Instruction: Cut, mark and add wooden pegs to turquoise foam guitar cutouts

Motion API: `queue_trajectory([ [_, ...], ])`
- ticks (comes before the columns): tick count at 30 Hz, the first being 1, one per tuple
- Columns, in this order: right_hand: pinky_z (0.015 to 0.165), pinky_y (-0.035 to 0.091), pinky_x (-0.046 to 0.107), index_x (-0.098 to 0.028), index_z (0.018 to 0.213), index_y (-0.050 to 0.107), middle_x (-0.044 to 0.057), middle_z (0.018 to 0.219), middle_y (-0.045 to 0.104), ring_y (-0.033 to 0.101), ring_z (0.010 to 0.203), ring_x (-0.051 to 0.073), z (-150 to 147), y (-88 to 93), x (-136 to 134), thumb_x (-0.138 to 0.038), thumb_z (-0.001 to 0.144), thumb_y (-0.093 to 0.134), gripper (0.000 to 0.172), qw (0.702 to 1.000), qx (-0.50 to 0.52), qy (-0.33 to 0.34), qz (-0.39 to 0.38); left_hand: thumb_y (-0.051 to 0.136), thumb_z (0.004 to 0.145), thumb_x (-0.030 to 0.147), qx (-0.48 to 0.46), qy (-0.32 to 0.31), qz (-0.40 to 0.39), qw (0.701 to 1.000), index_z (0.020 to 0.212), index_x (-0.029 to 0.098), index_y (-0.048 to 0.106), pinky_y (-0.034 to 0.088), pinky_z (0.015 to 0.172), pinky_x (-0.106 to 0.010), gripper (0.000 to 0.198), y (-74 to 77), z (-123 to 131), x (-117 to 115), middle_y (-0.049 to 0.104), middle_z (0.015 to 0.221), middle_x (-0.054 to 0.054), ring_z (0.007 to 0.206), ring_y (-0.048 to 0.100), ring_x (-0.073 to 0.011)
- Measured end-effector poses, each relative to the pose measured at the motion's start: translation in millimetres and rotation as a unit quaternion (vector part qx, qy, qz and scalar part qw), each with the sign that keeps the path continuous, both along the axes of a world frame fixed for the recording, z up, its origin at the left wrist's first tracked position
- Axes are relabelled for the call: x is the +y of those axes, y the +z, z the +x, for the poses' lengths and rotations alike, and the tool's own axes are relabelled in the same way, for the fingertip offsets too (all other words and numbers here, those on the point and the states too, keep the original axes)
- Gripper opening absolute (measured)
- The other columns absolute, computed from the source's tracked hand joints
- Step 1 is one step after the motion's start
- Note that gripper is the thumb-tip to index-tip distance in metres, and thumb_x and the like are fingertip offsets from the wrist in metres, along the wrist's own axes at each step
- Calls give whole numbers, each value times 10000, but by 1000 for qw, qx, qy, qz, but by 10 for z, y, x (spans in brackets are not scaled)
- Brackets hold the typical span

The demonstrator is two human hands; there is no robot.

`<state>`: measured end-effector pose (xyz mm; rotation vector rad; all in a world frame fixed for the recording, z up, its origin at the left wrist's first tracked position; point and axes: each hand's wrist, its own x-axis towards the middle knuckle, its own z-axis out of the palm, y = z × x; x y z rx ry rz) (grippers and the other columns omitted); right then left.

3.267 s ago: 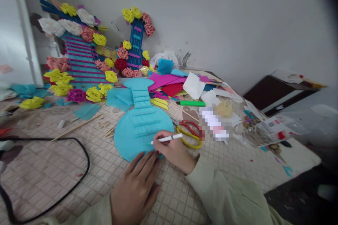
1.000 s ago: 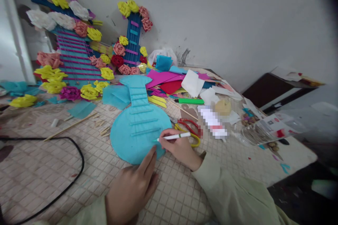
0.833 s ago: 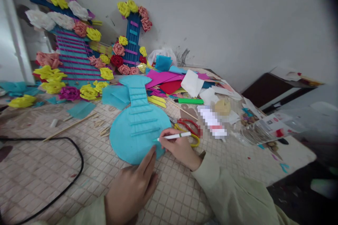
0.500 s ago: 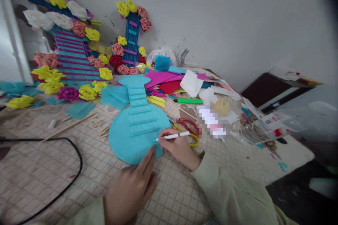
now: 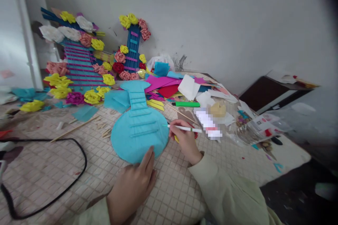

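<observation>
A turquoise guitar-shaped paper cutout (image 5: pixel 138 126) lies flat on the tiled tabletop (image 5: pixel 52 168), with raised turquoise strips across its neck and round body. My left hand (image 5: pixel 133 186) rests near the front edge, one finger stretched onto the cutout's lower rim. My right hand (image 5: pixel 185 140) is closed around a white pen (image 5: pixel 185 128), held at the cutout's right edge with the tip pointing left, just above the paper. Red and yellow scissors lie mostly hidden under my right hand.
Two upright paper guitars with paper roses (image 5: pixel 79 59) (image 5: pixel 133 47) lean on the wall at the back. Coloured paper sheets (image 5: pixel 169 84), a green marker (image 5: pixel 187 104), wooden sticks (image 5: pixel 76 128) and a clear bag (image 5: pixel 253 128) clutter the right side. A black cable (image 5: pixel 66 182) loops at the left.
My right hand has lifted the pen off the cutout's lower body and moved it up and right to the cutout's edge. My left hand has stayed on the lower rim.
</observation>
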<state>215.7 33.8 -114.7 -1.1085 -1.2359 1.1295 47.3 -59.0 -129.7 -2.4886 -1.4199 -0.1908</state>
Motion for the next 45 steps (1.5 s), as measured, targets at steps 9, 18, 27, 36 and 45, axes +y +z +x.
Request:
queue_trajectory([
  [9, 430, 382, 212, -177, 730, 571, -20, 556, 544, 495, 477, 105, 150, -116, -149, -325, 758, 603, 155, 997, -64, 8, 30, 396, 799, 212, -14, -1, -15, 1000, 1208, 124, 506, 556, 500, -284, 432, 9, 282, 69, 390, 1364, -68, 592, 629, -137],
  [18, 570, 458, 246, -187, 783, 605, 12, 710, 617, 566, 620, 138, 157, -159, -236, -255, 762, 585, 74, 972, -211, 40, 99, 387, 807, 216, -34, -11, 1, 999, 1226, 109, 487, 563, 528, -296, 444, -118, 276, 94, 390, 1359, -99, 704, 655, -179],
  [27, 581, 446, 248, -194, 747, 629, 8, 687, 629, 558, 613, 138, 95, -119, -233, -234, 777, 564, 82, 958, -254, 50, 126, 376, 813, 210, -49, -17, -26, 998, 1236, 95, 469, 573, 581, -315, 449, -67, 266, 99, 405, 1352, -112, 811, 650, -200],
  [36, 580, 440, 243, -195, 733, 623, 2, 684, 620, 552, 617, 136, 84, -101, -236, -229, 768, 563, 77, 962, -243, 49, 111, 355, 823, 225, -46, -17, -34, 998, 1238, 105, 472, 566, 534, -290, 447, -104, 254, 98, 353, 1381, -89, 708, 654, -172],
  [45, 571, 441, 246, -196, 733, 626, 4, 677, 620, 553, 606, 137, 77, -95, -235, -235, 769, 562, 83, 959, -254, 47, 114, 366, 820, 223, -60, -16, -41, 997, 1220, 103, 487, 556, 470, -318, 435, -88, 254, 103, 367, 1377, -96, 621, 644, -167],
])
